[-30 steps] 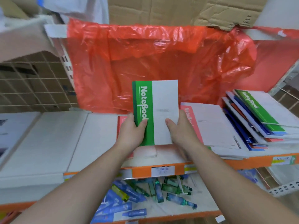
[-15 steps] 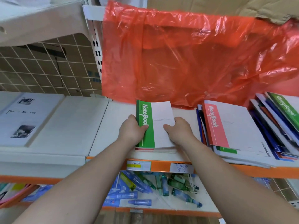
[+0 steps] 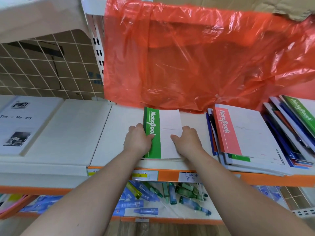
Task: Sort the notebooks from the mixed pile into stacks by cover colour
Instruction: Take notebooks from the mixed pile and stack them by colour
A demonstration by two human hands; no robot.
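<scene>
- The green notebook [image 3: 162, 133] lies flat on top of a thin stack in the middle of the shelf [image 3: 119, 130], near its front edge. Its green band is on the left and its white part on the right.
- The left hand [image 3: 136, 140] grips the notebook's left edge, with the thumb lying on the green band and the fingers curled at the side.
- The right hand [image 3: 187, 142] grips the right edge, with the thumb on the white part of the cover and the fingers curled over the side.
- Just to the right, apart from the hands, a red notebook [image 3: 238, 130] tops a loose pile with blue, green and white covers fanned out under it.
- Farther right lies a mixed pile [image 3: 289, 133] of tilted notebooks, with another green cover uppermost.
- An orange plastic bag [image 3: 187, 57] hangs behind the shelf, its lower edge just beyond the green notebook.
- White booklets [image 3: 17, 125] with black-and-white pictures lie at the far left.
- On the lower shelf [image 3: 213, 212], blue and green tubes [image 3: 153, 198] lie scattered.
</scene>
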